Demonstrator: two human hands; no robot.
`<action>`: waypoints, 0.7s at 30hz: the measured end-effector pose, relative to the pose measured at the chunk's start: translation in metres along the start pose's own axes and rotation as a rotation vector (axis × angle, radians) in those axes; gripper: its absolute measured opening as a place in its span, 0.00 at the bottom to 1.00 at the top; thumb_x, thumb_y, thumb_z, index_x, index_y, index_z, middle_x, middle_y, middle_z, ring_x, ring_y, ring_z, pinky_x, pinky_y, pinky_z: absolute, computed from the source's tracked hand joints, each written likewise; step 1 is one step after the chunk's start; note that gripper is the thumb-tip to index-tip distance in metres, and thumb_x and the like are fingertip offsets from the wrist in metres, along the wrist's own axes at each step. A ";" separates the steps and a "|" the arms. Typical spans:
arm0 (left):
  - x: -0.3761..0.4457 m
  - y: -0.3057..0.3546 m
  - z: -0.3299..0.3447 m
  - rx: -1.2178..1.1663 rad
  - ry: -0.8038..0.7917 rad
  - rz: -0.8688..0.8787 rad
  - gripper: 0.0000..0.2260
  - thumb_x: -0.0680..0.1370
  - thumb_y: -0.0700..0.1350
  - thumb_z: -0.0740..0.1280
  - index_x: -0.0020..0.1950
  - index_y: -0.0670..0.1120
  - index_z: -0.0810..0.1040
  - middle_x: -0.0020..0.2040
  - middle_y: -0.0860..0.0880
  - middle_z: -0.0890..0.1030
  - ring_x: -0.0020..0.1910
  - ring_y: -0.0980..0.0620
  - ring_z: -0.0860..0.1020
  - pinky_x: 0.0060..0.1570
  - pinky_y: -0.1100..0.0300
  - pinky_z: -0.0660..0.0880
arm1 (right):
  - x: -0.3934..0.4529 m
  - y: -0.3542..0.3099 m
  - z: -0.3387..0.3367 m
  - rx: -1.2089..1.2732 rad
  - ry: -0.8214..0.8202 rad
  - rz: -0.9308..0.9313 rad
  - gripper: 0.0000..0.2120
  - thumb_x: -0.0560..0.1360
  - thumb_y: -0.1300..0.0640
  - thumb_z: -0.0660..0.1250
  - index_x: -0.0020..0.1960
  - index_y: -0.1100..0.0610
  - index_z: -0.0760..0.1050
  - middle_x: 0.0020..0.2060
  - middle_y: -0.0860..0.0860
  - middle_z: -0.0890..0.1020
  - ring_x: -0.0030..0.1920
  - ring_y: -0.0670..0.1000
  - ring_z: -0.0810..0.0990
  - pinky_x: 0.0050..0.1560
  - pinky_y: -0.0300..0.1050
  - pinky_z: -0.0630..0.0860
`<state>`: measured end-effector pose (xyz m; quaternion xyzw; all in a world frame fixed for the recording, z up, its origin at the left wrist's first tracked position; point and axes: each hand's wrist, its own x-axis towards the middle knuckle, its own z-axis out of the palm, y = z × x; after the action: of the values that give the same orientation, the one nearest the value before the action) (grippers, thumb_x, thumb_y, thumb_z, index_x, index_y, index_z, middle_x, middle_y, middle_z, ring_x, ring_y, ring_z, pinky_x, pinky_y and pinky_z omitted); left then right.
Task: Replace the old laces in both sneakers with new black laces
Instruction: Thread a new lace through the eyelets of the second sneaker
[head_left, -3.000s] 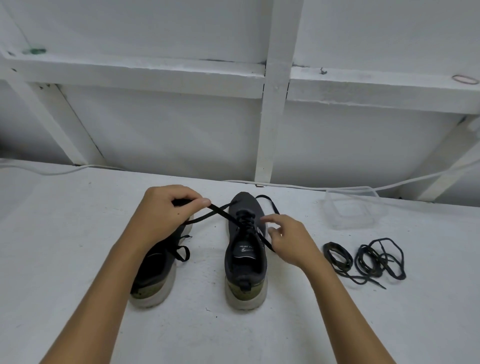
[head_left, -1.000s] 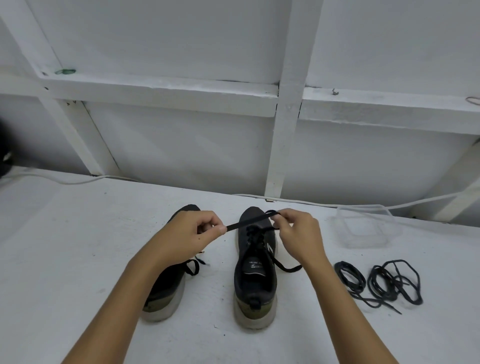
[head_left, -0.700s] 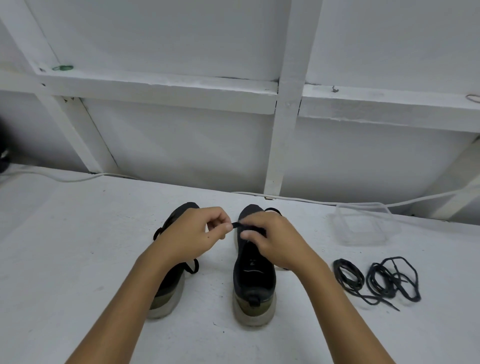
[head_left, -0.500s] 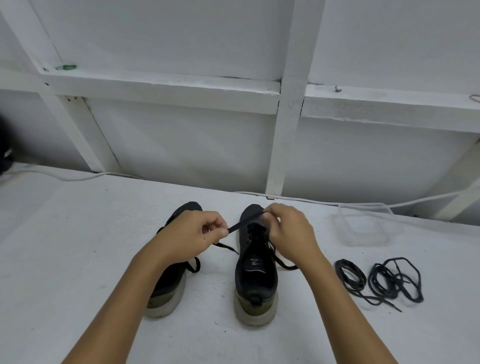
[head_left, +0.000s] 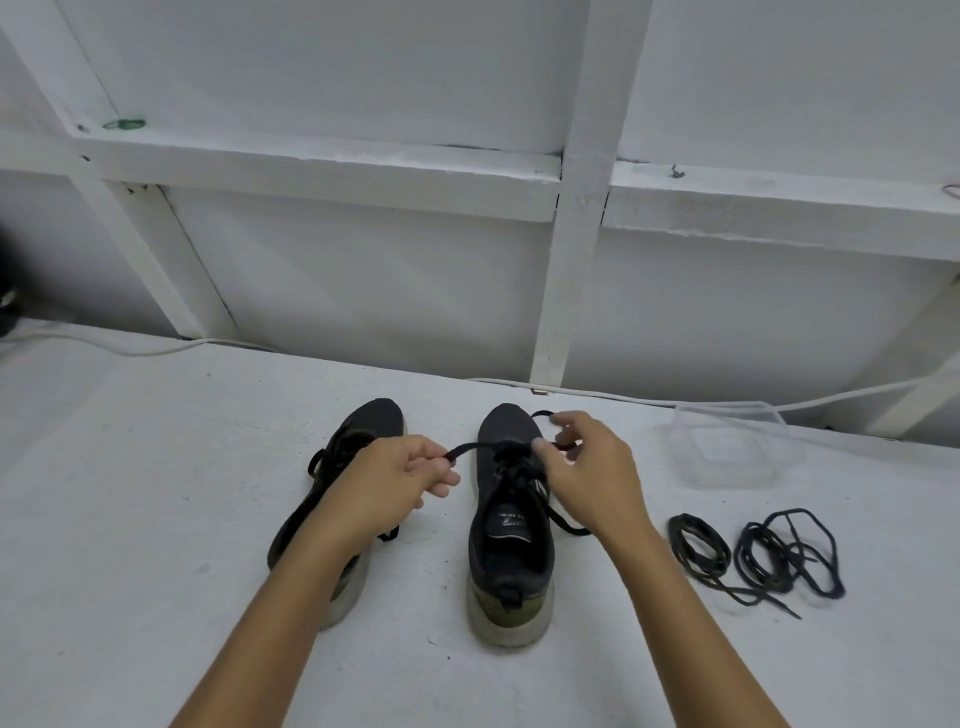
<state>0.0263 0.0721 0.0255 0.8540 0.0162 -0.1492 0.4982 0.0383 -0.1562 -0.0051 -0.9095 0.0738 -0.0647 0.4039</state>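
Left sneaker (head_left: 332, 499) half hidden under the left hand (head_left: 387, 480) and forearm; only toe, part of the side and pale heel sole visible, lacing there hard to make out. Lower arms cut off by the bottom edge. Printed label inside the right sneaker (head_left: 511, 530) too small to read. At the far left edge a dark shape, cut off, impossible to identify.

Both sneakers of dark knitted fabric, with thick off-white soles and an olive patch at the heel, standing side by side on the white, slightly rough worktop (head_left: 156, 493), toes pointing away. Flat black lace (head_left: 470, 449) threaded in the right sneaker, with a dark knot area over the tongue. Two loose coils of dark laces (head_left: 753, 556) lying to the right, well apart from the shoes. Behind them a clear shallow plastic container (head_left: 727, 447), rounded corners. White cable (head_left: 623, 397) along the back, under white painted beams.

Left grip closed: fingers curled, thumb and forefinger pinching one end of the lace, drawn out to the left. Right hand (head_left: 587, 467) above the toe side, forefinger and thumb bent around a small loop of the same lace; other fingers loosely curled.
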 end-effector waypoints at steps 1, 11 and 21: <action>0.001 0.000 0.006 -0.068 0.026 -0.015 0.05 0.81 0.46 0.67 0.52 0.51 0.83 0.44 0.58 0.86 0.46 0.61 0.83 0.47 0.60 0.78 | -0.007 -0.002 0.003 0.009 -0.012 -0.040 0.04 0.77 0.47 0.71 0.48 0.46 0.80 0.40 0.42 0.81 0.43 0.44 0.80 0.46 0.44 0.75; -0.002 -0.018 0.044 -0.337 0.238 -0.002 0.05 0.77 0.45 0.72 0.52 0.51 0.85 0.41 0.52 0.86 0.44 0.57 0.83 0.41 0.65 0.77 | -0.030 -0.014 0.001 0.180 -0.401 0.206 0.17 0.73 0.36 0.71 0.40 0.50 0.85 0.31 0.40 0.82 0.35 0.41 0.80 0.42 0.37 0.78; -0.003 -0.021 0.056 -0.486 0.267 -0.013 0.04 0.76 0.37 0.72 0.48 0.45 0.83 0.43 0.50 0.86 0.47 0.53 0.85 0.47 0.62 0.81 | -0.032 -0.012 0.004 0.355 -0.427 0.288 0.07 0.75 0.54 0.71 0.42 0.48 0.87 0.40 0.42 0.87 0.46 0.42 0.85 0.51 0.40 0.82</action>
<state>0.0063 0.0356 -0.0169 0.7214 0.1224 -0.0302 0.6810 0.0090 -0.1389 -0.0005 -0.7980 0.1028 0.1737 0.5678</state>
